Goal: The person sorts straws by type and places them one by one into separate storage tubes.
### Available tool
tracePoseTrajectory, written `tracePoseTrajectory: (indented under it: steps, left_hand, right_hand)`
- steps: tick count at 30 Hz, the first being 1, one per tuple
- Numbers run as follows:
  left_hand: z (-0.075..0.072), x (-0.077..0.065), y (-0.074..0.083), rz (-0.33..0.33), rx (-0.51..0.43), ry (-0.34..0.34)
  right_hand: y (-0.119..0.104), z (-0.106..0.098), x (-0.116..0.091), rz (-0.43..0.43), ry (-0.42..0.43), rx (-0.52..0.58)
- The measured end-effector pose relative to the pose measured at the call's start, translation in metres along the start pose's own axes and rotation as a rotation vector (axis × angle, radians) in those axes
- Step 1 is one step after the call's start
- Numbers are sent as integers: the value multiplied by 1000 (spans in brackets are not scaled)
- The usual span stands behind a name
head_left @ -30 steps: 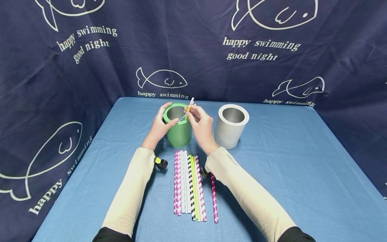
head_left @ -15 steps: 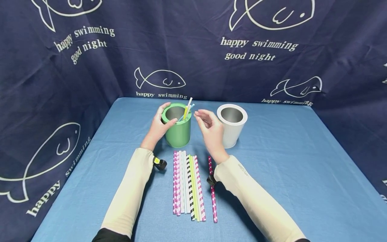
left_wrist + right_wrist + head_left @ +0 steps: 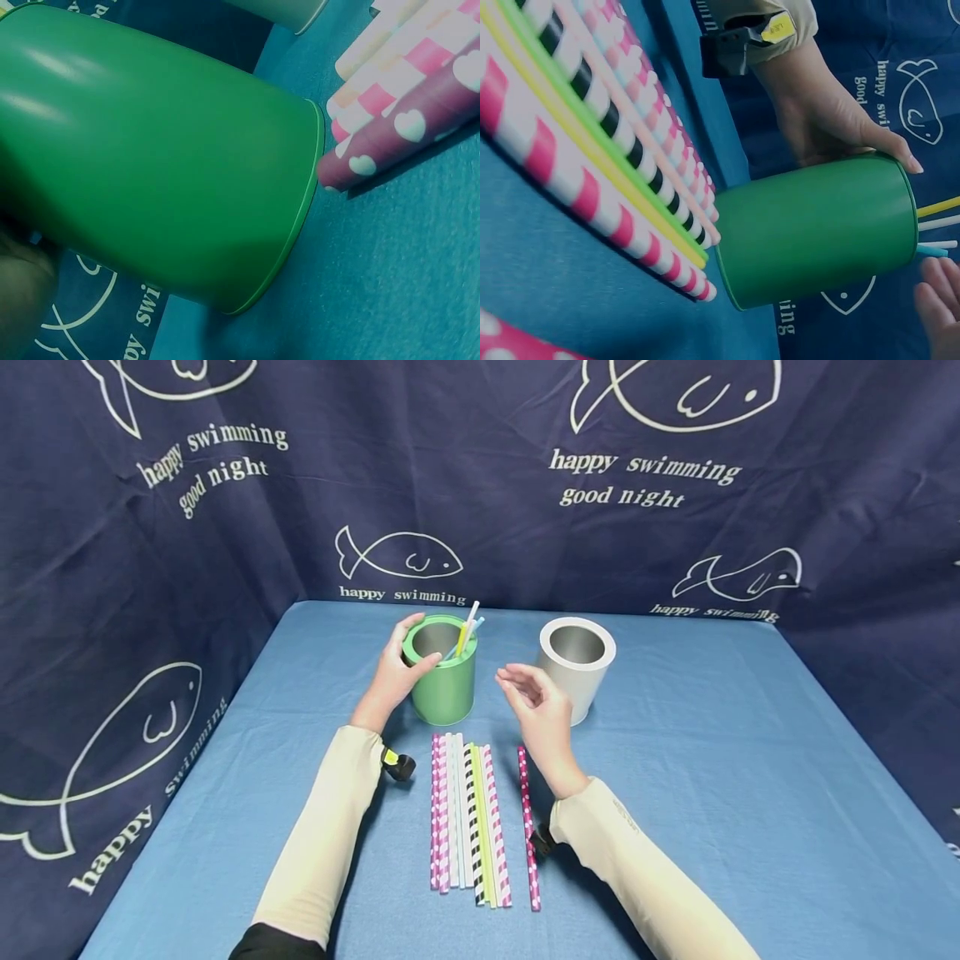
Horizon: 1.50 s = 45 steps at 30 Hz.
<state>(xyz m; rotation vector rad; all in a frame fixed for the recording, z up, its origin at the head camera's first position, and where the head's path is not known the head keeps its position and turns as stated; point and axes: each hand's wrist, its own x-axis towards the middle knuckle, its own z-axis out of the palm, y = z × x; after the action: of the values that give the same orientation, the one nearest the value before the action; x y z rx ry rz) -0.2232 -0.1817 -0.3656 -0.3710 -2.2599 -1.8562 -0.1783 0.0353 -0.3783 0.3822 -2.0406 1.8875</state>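
Two hands working: I'm gripping the green cup [image 3: 444, 681] with my left hand [image 3: 393, 675]; right hand [image 3: 542, 714], relaxed, empty, is hovering at four o'clock. Straws [image 3: 468, 814] look light, crushable; I'd pinch mid-length.

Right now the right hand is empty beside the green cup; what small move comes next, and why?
Probably lower the right hand to the lone dotted magenta straw just below it. The left hand holds the green cup, which has straws in it, and more straws lie on the cloth.

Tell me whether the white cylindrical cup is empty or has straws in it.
Empty, as far as visible: the white cylindrical cup shows only bare grey inside, no straws.
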Motion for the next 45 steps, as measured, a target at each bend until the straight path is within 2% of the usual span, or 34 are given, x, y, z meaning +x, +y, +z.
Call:
tracePoseTrajectory:
  steps: [6,14,19,22,30,37,45]
  left_hand:
    - [1,1,0,-3,-15,-4]
    - [0,1,1,-3,-23,-11]
    - [0,1,1,-6,-31,-8]
    - [1,1,2,-7,-30,-5]
    - [1,1,0,-6,-33,-8]
    - [1,2,-1,-5,-39,-5]
    - [2,1,0,-1,-35,-3]
  right_hand:
    - [2,-2,-11,80,-122,-107]
    - [9,-1,-25,113,-454,-480]
    - [10,1,-31,114,-609,-570]
    - [12,1,-34,98,-648,-588]
    - [12,-5,-33,71,-657,-632]
    - [4,-10,-31,121,-696,-690]
    - [5,-2,-35,173,-777,-793]
